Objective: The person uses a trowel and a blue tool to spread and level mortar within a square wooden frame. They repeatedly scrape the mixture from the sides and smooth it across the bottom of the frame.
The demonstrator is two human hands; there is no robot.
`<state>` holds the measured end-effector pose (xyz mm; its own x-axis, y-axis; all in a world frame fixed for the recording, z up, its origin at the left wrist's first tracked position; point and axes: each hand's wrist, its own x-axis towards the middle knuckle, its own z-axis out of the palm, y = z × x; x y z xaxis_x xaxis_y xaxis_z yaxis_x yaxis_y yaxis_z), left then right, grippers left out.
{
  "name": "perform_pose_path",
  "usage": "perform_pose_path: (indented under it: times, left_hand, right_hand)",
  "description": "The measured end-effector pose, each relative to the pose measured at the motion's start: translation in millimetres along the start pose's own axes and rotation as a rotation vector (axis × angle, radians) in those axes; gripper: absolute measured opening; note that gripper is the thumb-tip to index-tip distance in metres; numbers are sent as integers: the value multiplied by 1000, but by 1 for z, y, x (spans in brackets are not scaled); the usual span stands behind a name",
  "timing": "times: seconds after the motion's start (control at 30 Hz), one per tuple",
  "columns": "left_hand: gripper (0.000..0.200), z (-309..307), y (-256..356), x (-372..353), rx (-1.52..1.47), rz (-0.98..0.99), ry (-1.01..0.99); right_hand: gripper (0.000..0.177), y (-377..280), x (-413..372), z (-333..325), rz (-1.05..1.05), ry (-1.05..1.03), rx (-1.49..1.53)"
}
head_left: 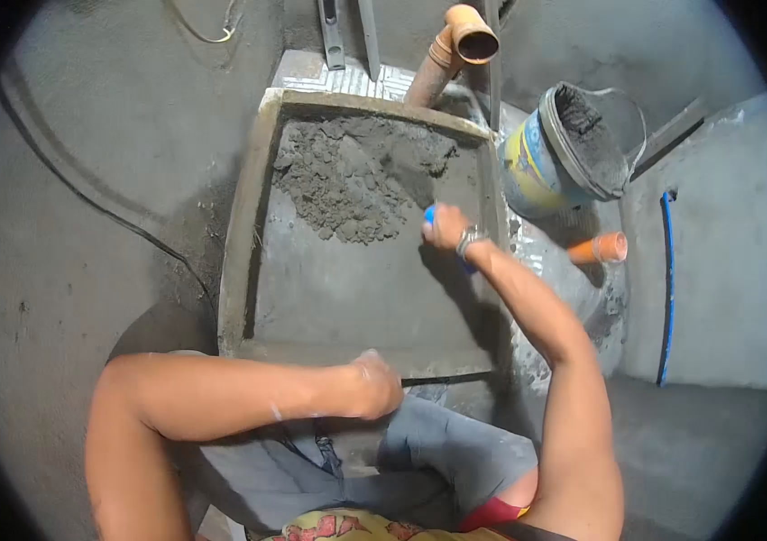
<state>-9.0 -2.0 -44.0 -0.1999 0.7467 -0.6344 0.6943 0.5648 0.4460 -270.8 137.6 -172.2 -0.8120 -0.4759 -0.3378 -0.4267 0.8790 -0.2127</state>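
Note:
My right hand (pixel 446 227) is closed round the blue handle (pixel 430 215) of a tool at the right of a shallow, raised-edged basin (pixel 248 225). The tool's working end, toward the mortar, cannot be told apart from it. Crumbly grey mortar (pixel 347 180) lies heaped in the far part of the basin, beside a smoother patch at its right. The near part of the basin floor is flat and grey. My left hand (pixel 374 386) is curled closed at the basin's near edge, above my knees; whatever it may hold is hidden.
A bucket of mortar (pixel 546 158) stands tilted right of the basin. An orange pipe elbow (pixel 469 36) rises behind it, and an orange pipe stub (pixel 600 248) sits at the right. Metal bars (pixel 331 41) lean at the back. A black cable (pixel 113 215) runs along the left.

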Motion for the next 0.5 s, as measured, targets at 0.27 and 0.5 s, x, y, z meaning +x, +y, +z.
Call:
perform_pose_path:
  times: [0.27, 0.5]
  left_hand:
    - [19, -3, 1, 0, -22, -21, 10]
    - [19, 4, -4, 2, -87, -1, 55]
  right_hand:
    - [41, 35, 6, -27, 186, 219, 200]
    - [41, 59, -39, 16, 73, 69, 67]
